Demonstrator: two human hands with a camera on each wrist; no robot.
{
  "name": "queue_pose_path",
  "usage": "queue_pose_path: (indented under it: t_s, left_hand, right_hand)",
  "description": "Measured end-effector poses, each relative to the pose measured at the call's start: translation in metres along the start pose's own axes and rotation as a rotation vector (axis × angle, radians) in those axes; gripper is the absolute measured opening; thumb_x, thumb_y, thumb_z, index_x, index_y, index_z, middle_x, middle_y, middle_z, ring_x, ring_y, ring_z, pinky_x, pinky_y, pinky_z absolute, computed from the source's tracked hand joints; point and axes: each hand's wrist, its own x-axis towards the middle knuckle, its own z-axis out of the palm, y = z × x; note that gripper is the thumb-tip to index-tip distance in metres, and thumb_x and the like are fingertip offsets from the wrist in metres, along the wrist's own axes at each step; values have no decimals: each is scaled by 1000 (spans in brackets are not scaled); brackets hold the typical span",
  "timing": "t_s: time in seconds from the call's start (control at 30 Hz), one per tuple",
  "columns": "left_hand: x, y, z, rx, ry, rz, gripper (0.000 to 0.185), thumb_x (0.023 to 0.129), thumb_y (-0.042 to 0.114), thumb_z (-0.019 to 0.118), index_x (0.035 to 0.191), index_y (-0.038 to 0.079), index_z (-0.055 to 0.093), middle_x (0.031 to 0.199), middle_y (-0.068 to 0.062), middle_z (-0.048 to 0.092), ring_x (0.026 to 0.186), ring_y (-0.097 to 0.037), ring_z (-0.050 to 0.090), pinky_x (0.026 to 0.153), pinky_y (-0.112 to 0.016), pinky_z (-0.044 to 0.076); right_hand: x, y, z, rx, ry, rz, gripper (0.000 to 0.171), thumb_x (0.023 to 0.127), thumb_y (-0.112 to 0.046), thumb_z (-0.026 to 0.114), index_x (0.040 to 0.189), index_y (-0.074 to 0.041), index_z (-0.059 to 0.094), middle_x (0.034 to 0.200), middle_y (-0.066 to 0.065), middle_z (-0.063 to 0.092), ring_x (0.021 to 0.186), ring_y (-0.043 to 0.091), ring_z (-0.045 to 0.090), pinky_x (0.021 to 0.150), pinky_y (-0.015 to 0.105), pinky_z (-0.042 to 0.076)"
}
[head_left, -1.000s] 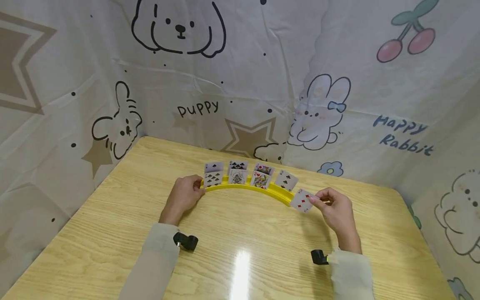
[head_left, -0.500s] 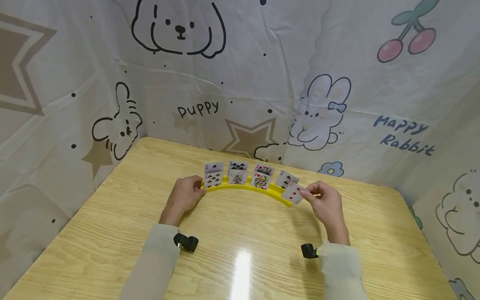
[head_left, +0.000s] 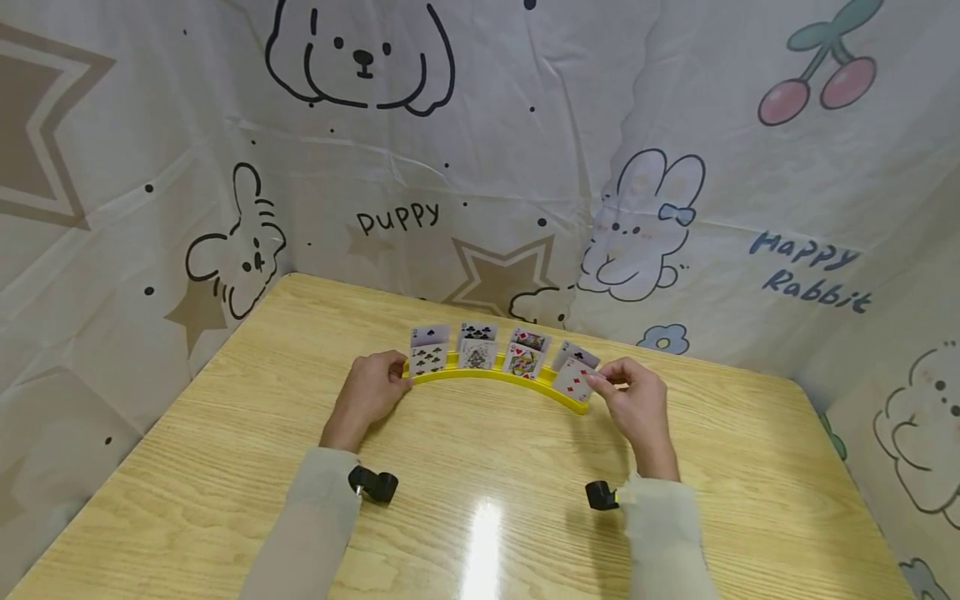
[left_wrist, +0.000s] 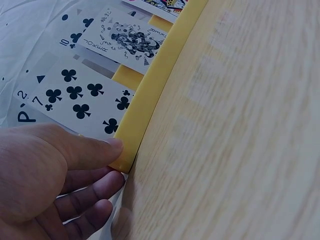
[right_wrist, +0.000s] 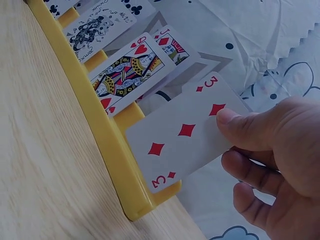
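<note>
Seating a card: right hand pinching the three of diamonds by its upper right corner, thumb on the face, other fingers curled behind. Card's lower edge at the front lip of the yellow curved holder, at the holder's 3 o'clock end; whether it sits in the slot, cannot tell (tilted, lower corner overlapping the rim in the right wrist view). Just to its 9 o'clock, queen of hearts upright in the front slot, jack behind.

Left hand steadying the holder's 9 o'clock end, thumb pressed on the yellow tip, remaining fingers loosely curled beneath, gripping nothing else. Seven of clubs standing beside that thumb, joker further along.

Step judged: placing, nearly done. Next move probably calls for easing the card down into the groove, squaring it, then loosening the pinch without tipping neighbours. Wooden table underneath.
</note>
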Motion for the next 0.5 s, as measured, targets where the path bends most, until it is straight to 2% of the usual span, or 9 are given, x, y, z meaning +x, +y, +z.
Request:
queue_pose_path:
  t_s: [0.23, 0.5]
  left_hand:
    - [0, 0, 1, 4, -5, -9, 33, 76, 18, 70, 106, 5, 62, 87, -4, 61, 74, -15, 54, 68, -32, 46]
    - [0, 0, 1, 7, 0, -11, 33, 77, 18, 70, 106, 6, 62, 87, -3, 61, 75, -15, 54, 68, -33, 46]
  right_hand:
    - [-1, -5, 5, -35, 20, -3, 25, 69, -55, 65, 74, -33, 55, 76, -18, 55, 74, 3, 49, 58, 28, 41]
    - [0, -9, 9, -62, 5, 18, 25, 69, -57, 62, 75, -34, 54, 79, -18, 54, 75, 4, 49, 59, 28, 41]
